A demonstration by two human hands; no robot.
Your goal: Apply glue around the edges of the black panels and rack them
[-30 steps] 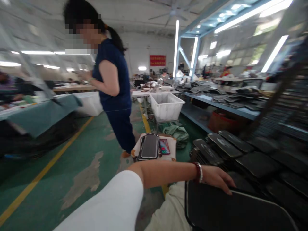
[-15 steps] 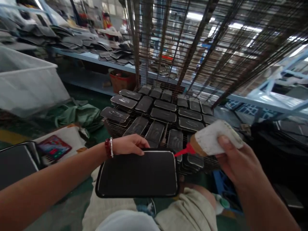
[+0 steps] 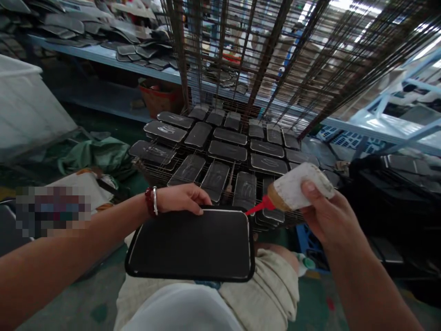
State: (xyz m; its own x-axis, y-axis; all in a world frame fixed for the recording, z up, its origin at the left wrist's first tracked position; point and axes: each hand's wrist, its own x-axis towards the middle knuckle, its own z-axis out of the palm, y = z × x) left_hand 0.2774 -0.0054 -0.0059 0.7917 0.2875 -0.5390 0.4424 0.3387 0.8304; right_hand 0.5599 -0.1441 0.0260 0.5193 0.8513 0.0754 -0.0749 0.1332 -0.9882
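Observation:
A black rectangular panel [image 3: 193, 246] with rounded corners and a raised rim lies tilted above my lap. My left hand [image 3: 182, 200] grips its far edge, thumb on top and fingers behind. A pale line of glue runs along the inside of the rim on the far and right sides. In my right hand [image 3: 324, 209] is a white glue bottle [image 3: 298, 186], tipped to the left, with brownish glue near its neck. Its red nozzle points at the panel's far right corner, at or very near the rim.
Ahead, a wire drying rack [image 3: 229, 179] bears many similar dark panels. Wire shelves [image 3: 262, 55] rise upright behind it. A blue bench [image 3: 89, 55] with stacked pieces, a white bin [image 3: 31, 105] and green cloth [image 3: 91, 154] lie left. A blue crate [image 3: 305, 243] and bottle [image 3: 305, 263] sit right.
My view has dipped, so the surroundings appear higher in the picture. The nozzle stays at the panel's far right corner, and both hands keep their holds.

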